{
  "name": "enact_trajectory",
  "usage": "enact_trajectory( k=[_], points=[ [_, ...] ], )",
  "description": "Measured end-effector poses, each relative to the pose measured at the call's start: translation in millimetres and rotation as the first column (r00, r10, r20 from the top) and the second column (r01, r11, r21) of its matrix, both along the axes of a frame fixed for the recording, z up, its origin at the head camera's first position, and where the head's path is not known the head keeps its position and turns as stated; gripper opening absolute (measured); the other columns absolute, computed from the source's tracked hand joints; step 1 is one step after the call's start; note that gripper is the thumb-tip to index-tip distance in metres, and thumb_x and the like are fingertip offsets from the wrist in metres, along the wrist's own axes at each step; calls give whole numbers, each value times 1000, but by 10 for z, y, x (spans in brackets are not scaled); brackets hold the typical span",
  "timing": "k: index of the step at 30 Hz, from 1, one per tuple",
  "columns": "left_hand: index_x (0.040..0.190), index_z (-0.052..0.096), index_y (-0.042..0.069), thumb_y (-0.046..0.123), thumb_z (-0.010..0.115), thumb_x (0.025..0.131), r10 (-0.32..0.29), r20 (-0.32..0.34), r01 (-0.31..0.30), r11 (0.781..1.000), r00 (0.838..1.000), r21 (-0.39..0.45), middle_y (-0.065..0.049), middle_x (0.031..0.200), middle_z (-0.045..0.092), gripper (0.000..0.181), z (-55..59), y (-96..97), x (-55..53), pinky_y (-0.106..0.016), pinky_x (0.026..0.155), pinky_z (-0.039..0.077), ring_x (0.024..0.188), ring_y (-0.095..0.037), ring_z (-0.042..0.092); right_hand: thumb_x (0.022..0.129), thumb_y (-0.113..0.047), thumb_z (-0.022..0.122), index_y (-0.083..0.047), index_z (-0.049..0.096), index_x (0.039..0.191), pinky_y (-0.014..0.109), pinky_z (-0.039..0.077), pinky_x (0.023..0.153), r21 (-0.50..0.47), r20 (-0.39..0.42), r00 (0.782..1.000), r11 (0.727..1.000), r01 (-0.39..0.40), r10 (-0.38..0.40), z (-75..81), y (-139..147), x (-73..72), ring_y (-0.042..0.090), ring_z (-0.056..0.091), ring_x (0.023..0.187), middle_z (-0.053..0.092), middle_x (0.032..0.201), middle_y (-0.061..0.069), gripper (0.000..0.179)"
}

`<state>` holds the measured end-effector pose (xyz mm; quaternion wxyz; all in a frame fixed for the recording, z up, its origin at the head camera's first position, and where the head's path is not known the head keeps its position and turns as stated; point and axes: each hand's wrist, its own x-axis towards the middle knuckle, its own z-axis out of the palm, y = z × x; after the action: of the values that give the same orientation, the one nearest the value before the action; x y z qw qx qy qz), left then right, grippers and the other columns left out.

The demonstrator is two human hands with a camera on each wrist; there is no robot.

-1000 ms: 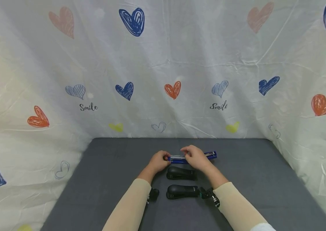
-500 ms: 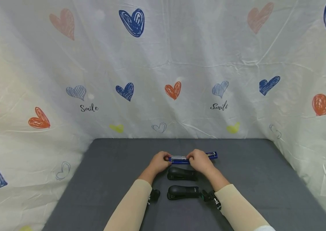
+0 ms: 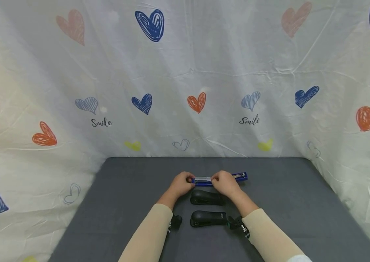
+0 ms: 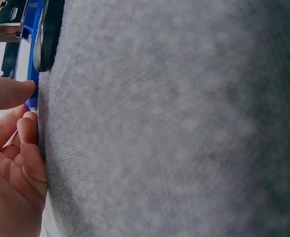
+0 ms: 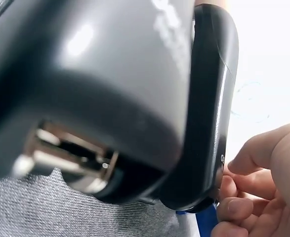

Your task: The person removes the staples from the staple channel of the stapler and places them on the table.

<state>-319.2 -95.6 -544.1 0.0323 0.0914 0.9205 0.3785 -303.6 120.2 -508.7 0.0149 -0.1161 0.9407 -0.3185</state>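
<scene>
A blue stapler (image 3: 202,182) lies folded out flat across the table, its metal staple channel facing up. My left hand (image 3: 181,184) pinches its left end between thumb and fingers; the left wrist view shows the thumb on the blue edge (image 4: 32,69). Around the middle of the stapler, my right hand (image 3: 226,184) has thumb and fingertips drawn together at the channel. In the right wrist view that hand's curled fingers (image 5: 263,192) are partly behind a black stapler, so what lies between the fingertips is hidden.
Two black staplers lie closed in front of the blue one, one nearer it (image 3: 206,197) and one closer to me (image 3: 208,219). A grey cloth covers the table (image 3: 132,203). Behind hangs a white curtain (image 3: 168,72) printed with hearts.
My right hand's raised fingers have come down onto the blue stapler's channel and closed together there, then shifted slightly left. My left hand keeps its hold on the left end.
</scene>
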Motion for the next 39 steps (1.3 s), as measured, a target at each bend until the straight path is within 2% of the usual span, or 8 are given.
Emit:
enact_trajectory(
  k=[4,11,18,25,29,33,39],
  points=[
    [115,73,6,9,76,90,0,1,0,1000,1000,-2,-3,97,60,26,7,2,3,-43,84,48,89,-20,55,99,-13,63,-2,78,102,47,54,82,-11,-4,1000,1000,26,-26,-5,-3,-14,22,66,84,73,100,8,19],
    [114,73,6,10,77,89,-1,-1,1,1000,1000,-4,-2,96,59,26,-36,0,-10,-41,83,48,87,-19,55,98,-16,70,-6,78,97,43,54,77,-25,-4,998,998,65,-65,-30,-16,-44,18,65,79,72,90,3,13],
    [113,73,6,10,77,89,5,0,-5,1000,1000,3,-2,96,59,25,-39,0,1,-41,82,48,86,-19,54,96,-18,74,-9,79,94,43,54,76,-126,-4,997,989,76,-77,-36,-16,-96,18,66,80,73,90,1,10],
    [114,73,6,10,76,89,11,16,-11,1000,1000,8,-3,97,60,25,-17,1,11,-41,83,48,87,-19,55,97,-14,72,0,75,111,44,55,81,-234,82,995,970,67,-49,-67,3,-129,24,70,91,75,97,6,20],
    [113,73,5,10,76,89,11,16,-11,1000,1000,9,-3,96,60,25,-1,2,9,-41,83,48,87,-19,55,97,-13,72,0,77,112,45,55,85,-232,80,997,972,31,-12,-61,17,-146,27,70,97,76,103,9,21],
    [114,72,5,10,76,89,10,17,-10,1000,1000,14,-3,96,59,25,15,0,2,-41,82,48,86,-19,55,96,-12,72,1,77,112,43,56,82,-221,68,998,975,4,11,-34,18,-149,26,71,95,76,104,11,21],
    [114,72,5,10,76,89,10,16,-10,1000,1000,18,-3,96,60,25,21,0,-8,-41,82,48,86,-19,55,95,-11,73,1,77,112,41,56,81,-215,82,997,976,14,4,-2,1,-150,24,71,94,76,103,10,21]
  ],
)
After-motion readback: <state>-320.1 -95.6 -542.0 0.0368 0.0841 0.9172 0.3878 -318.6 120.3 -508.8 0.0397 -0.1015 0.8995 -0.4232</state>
